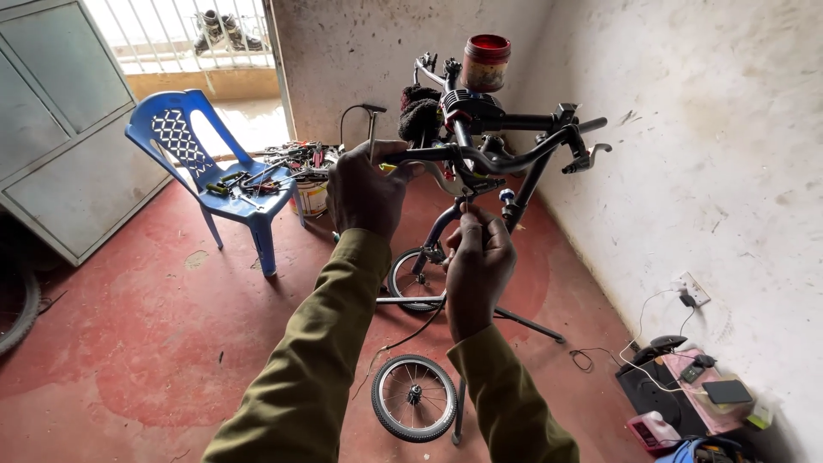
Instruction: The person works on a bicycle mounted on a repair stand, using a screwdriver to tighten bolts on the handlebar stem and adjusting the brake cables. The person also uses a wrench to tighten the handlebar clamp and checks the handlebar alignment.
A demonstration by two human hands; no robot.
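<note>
Hands (367,193) (477,257) grip handlebar (480,159); jar (486,63) atop

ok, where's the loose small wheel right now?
In the head view the small wheel lies flat on the red floor, low centre, between the person's two sleeves and just left of the stand leg.

A round jar (486,63) with a red lid and yellowish label stands at twelve o'clock. A dark rectangular phone screen (727,392) lies at four o'clock, a pink bottle (653,430) just below it.

Matt black metal handlebar (506,159), glossy blue plastic chair (184,129)
</note>
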